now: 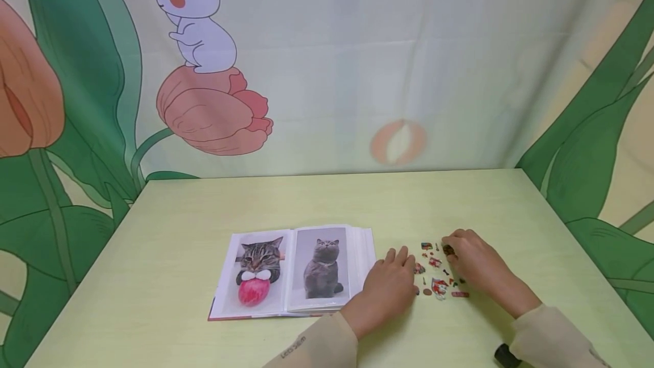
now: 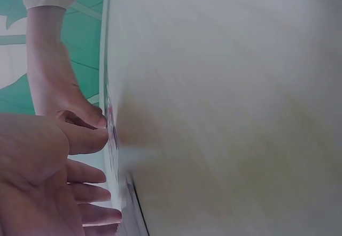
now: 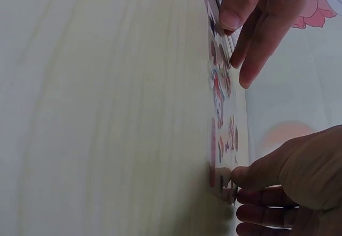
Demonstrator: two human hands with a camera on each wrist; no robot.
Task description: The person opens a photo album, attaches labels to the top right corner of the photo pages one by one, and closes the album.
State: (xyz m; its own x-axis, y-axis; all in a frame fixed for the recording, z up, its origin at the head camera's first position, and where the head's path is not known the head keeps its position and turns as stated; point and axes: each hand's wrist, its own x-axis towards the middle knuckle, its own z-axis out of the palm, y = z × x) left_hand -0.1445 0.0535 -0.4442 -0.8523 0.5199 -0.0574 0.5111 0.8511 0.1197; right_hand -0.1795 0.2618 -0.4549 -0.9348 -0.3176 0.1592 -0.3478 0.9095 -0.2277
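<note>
A clear sticker sheet (image 1: 431,277) with small colourful stickers lies flat on the table. My left hand (image 1: 385,283) rests at its left edge with fingers extended, palm down, between the sheet and an open photo album (image 1: 263,305). At the sheet's upper right corner, my right hand (image 1: 475,260) pinches a small dark brown sticker (image 1: 448,249) between thumb and forefinger. From the right wrist view, the right thumb (image 3: 248,176) sits right at the sheet's edge, other fingers bent beside it. How far the sticker is lifted is hidden by the fingers.
The album shows a tabby cat photo (image 1: 259,271) on the left page and a grey cat photo (image 1: 322,266) on the right. A black object (image 1: 506,355) is by the right sleeve. A printed curtain (image 1: 327,72) hangs behind the table's far edge.
</note>
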